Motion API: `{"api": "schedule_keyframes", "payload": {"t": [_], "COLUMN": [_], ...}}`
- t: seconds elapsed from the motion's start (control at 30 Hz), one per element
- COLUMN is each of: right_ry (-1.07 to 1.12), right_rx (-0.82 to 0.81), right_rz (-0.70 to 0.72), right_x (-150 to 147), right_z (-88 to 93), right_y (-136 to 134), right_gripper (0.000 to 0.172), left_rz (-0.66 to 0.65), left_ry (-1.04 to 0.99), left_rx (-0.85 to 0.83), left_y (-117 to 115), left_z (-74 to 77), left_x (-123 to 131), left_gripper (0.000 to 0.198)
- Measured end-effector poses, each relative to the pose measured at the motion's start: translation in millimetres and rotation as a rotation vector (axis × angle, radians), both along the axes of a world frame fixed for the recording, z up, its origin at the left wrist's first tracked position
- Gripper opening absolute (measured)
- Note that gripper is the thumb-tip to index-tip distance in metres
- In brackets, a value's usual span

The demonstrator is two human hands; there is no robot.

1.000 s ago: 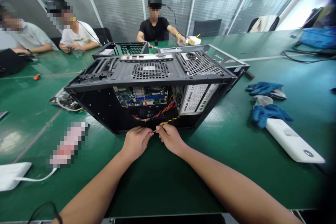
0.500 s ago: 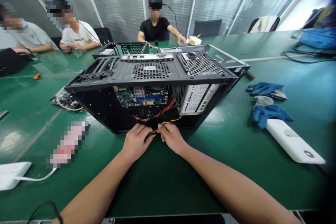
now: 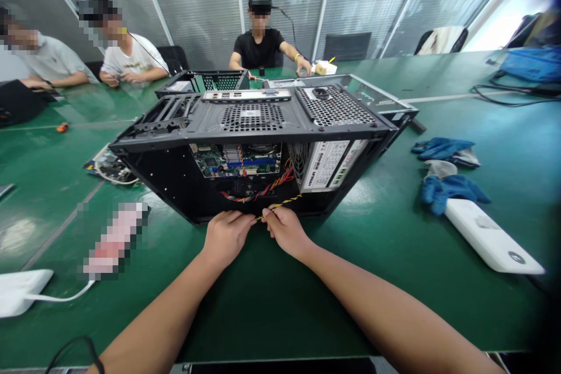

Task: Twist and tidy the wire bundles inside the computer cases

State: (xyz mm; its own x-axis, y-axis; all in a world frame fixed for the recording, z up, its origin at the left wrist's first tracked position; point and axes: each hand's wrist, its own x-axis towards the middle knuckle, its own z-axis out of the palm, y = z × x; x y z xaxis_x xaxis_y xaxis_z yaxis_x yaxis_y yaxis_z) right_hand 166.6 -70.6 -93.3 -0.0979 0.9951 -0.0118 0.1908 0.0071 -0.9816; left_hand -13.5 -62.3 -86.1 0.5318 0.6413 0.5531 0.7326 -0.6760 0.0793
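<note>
A black computer case [image 3: 249, 123] lies on its side on the green table [image 3: 394, 245], its open side facing me. Inside are a motherboard [image 3: 236, 159], a power supply [image 3: 326, 162] and a bundle of coloured wires [image 3: 263, 190]. A twisted yellow-and-black cable [image 3: 283, 203] runs out of the case to my hands. My left hand [image 3: 225, 235] and my right hand [image 3: 286, 229] are both closed and pinch this cable's end at the case's near edge.
Blue gloves [image 3: 442, 169] and a white flat device [image 3: 491, 236] lie at the right. A white box with a cord [image 3: 21, 292] sits at the left. Three other people sit at the far side. A second open case [image 3: 205, 80] stands behind mine.
My left hand's fingers opened slightly half a second ago and have closed on the cable again. The hands stay at the same spot.
</note>
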Motion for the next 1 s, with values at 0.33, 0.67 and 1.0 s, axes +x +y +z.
{"api": "schedule_keyframes", "payload": {"t": [0.33,0.67,1.0], "right_ry": [0.015,0.051,-0.002], "right_rx": [0.000,-0.023,-0.003], "right_rz": [0.006,-0.005,-0.014], "right_x": [0.7,1.1,-0.2], "right_z": [-0.3,-2.1,-2.6], "right_y": [1.9,2.5,0.7], "right_gripper": [0.032,0.033,0.031], "left_rz": [-0.024,-0.073,-0.078], "left_ry": [-0.041,-0.093,-0.059], "left_rx": [-0.045,-0.016,-0.108], "left_y": [-2.3,-2.8,-2.8], "left_z": [1.0,7.1,5.8], "left_x": [1.3,3.0,4.2], "left_gripper": [0.018,0.012,0.020]}}
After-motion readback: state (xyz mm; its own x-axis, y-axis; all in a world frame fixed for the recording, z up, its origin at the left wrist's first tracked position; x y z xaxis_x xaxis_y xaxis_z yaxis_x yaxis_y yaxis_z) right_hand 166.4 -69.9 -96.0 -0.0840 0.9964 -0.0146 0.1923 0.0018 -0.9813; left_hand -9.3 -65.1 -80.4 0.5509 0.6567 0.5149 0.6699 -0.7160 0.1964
